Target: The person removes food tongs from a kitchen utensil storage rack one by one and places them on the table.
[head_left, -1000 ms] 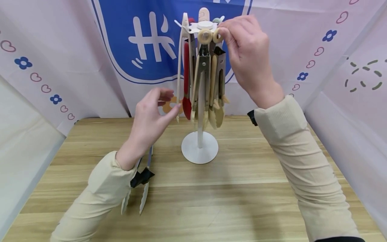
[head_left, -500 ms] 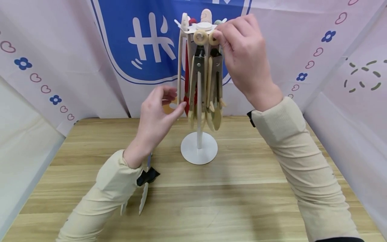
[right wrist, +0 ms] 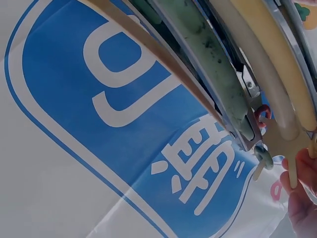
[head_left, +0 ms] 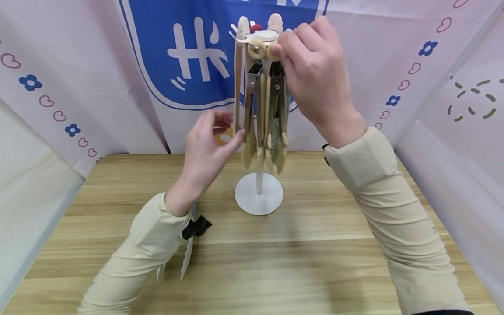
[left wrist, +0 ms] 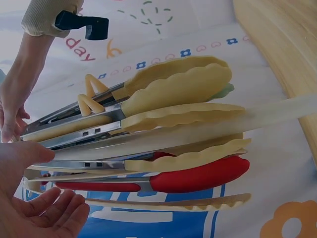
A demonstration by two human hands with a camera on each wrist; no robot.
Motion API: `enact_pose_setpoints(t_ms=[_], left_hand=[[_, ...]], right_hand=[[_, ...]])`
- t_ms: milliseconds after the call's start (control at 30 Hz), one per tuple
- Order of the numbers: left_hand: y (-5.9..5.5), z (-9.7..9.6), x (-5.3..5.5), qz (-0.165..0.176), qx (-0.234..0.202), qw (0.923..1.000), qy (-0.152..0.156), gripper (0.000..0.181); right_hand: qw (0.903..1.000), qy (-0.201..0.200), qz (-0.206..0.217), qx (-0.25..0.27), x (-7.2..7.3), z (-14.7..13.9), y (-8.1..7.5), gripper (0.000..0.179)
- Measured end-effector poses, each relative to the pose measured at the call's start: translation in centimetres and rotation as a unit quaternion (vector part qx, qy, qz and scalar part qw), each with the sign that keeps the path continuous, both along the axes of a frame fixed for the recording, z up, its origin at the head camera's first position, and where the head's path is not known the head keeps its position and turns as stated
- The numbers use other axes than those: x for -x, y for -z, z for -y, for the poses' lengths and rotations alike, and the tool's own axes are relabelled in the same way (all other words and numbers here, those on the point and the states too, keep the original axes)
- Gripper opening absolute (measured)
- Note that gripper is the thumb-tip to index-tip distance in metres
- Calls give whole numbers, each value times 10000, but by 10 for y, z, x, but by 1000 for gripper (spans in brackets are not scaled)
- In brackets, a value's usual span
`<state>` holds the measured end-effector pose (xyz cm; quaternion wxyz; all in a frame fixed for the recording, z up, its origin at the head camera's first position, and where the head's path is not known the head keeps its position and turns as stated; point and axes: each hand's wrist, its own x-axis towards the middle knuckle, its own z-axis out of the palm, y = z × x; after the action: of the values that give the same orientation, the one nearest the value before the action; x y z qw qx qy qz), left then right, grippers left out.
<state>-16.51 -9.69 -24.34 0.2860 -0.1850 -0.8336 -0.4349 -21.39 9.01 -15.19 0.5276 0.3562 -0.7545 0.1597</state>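
Stand (head_left: 248, 203), white, upright toward the far middle of a wood-grain table (head_left: 315, 267): round base, slim pole (head_left: 259, 183), hooked plate (head_left: 267, 36) at the top.

Cream-headed tongs (head_left: 277, 85), two pairs, hung by tan rings (head_left: 257, 50) on the near side. Pale tongs (head_left: 238, 87), at the left. Red-headed tongs (left wrist: 200, 176), hung beyond these. Green tongs (right wrist: 205, 69), hung at the far right of the cluster. White-tipped tongs (head_left: 187, 258), one pair, on the table at left, partly hidden by the left sleeve (head_left: 157, 225).

Right hand (head_left: 316, 72): thumb and fingers pinch a hook at the right of the plate, beside a ring; whether the ring is caught too cannot be told. Left hand (head_left: 206, 144): empty, fingers loosely curved, thumb apart, just left of the hanging tongs; contact is unclear.

Handling, as judged: stand stiff, probably modest in weight, loaded high over a narrow base and so liable to tip under a sideways pull; best held by the pole below the tong heads, or steadied at the plate. Tongs likely light, springy, not fragile; metal arms smooth and perhaps slippery, heads seemingly softer and grippier. Best hold on tongs: both arms together just below the ring, so that it lifts squarely off its hook.
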Motion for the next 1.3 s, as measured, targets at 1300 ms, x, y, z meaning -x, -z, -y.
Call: enact_pose_setpoints(t_ms=[1300], left_hand=[[-9,-14,15,129,-330,9994,-19,35]], right_hand=[[9977,-533,-361,203,-4,6,-4,44]])
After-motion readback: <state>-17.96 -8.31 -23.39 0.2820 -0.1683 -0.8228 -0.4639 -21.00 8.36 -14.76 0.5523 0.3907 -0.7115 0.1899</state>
